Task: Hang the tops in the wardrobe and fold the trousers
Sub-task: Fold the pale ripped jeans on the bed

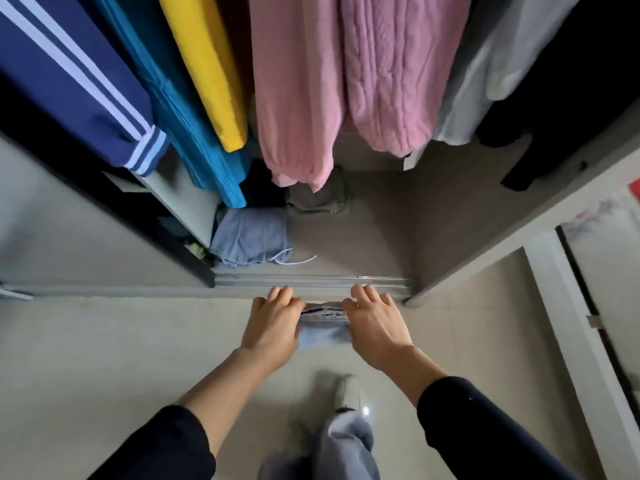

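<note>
A folded light-blue bundle, the trousers, is held low over the floor, just near of the wardrobe and its door track. The bundle is grasped from both sides: the left hand is set against its left edge and the right hand against its right edge, with the fingers of each curved over the far side; how far they reach underneath cannot be told. Inside the wardrobe, tops are hung in a row: from the left a navy top with white stripes, a teal top, a yellow top, two pink tops, a white top and a black top. On the wardrobe floor, at the left, a folded blue-grey piece with a white cord is laid, and a folded grey piece is seen farther in, partly under the pink tops. A white shoe is seen near of the hands.
</note>
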A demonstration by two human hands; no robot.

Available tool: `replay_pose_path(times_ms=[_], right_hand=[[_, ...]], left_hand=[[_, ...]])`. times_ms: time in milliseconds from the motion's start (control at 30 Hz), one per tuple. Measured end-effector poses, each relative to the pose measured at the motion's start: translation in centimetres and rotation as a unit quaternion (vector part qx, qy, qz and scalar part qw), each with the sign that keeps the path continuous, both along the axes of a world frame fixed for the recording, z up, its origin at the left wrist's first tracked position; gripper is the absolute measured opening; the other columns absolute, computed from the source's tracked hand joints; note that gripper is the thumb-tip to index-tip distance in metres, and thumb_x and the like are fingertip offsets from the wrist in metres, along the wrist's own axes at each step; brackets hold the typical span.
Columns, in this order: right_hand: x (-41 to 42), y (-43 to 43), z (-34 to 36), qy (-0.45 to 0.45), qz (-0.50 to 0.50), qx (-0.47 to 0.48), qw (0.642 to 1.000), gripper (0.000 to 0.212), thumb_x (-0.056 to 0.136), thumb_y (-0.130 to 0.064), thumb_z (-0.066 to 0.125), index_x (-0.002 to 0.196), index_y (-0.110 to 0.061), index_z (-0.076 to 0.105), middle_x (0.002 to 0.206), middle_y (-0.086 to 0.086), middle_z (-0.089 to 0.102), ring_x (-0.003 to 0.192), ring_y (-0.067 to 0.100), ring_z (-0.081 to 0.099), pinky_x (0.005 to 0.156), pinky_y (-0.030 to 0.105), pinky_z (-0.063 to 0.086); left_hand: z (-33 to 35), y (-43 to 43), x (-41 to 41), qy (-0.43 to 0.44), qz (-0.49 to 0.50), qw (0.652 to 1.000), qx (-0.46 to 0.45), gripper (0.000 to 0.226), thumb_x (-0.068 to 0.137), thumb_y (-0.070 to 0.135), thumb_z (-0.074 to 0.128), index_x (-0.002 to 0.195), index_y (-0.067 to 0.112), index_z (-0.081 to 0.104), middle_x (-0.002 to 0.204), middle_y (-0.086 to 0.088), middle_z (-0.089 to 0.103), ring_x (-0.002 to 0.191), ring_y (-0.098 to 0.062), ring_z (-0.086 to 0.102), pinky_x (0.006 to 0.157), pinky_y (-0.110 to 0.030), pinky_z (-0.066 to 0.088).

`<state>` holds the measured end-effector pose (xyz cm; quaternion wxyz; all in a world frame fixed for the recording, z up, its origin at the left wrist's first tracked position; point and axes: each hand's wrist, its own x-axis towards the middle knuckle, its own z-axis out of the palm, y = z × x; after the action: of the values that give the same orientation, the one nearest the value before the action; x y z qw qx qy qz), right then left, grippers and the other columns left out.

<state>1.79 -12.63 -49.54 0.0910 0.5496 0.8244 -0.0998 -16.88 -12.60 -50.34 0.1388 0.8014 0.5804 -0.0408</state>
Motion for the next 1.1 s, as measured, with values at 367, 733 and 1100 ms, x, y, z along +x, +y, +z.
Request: replay_pose_path(times_ms=[367,733,1100], right_hand=[[-0.6,17.5,-19.5,-0.013,-0.103,-0.035,0.994,0.045,0.089,-0.008,0.046,0.131,-0.024,0.041,0.119,0.007,0.063,0.107,0.032,0.062,0.077,0.033,0.045],[0.6,25.6,-37.5,0.171,-0.188,0.037,0.967,0.05,0.096,-0.024,0.043,0.142,-0.033,0.027,0.114,0.013,0.065,0.099,0.036,0.062,0.071,0.037,0.046],[-0.3,24.1,-45.7,0.138,-0.199,-0.149,0.959,0.08,0.085,-0.025,0.054,0.15,-0.037,0.009,0.129,0.013,0.056,0.108,0.034,0.058,0.091,0.037,0.046]], left_hand=[[-19.6,16.9,1.1,0.018,0.092,0.996,0.013,0.026,0.089,0.022,0.049,0.114,0.023,0.058,0.104,-0.009,0.067,0.101,-0.031,0.061,0.069,-0.031,0.04],[-37.1,25.5,1.7,-0.057,0.14,0.978,0.142,0.042,0.094,0.023,0.045,0.136,0.028,0.044,0.093,-0.012,0.072,0.088,-0.033,0.067,0.062,-0.033,0.04],[-46.4,21.9,1.6,-0.061,0.144,0.987,-0.039,0.081,0.09,0.016,0.05,0.153,0.021,-0.001,0.154,-0.001,0.03,0.133,-0.018,0.04,0.105,-0.031,0.035]])
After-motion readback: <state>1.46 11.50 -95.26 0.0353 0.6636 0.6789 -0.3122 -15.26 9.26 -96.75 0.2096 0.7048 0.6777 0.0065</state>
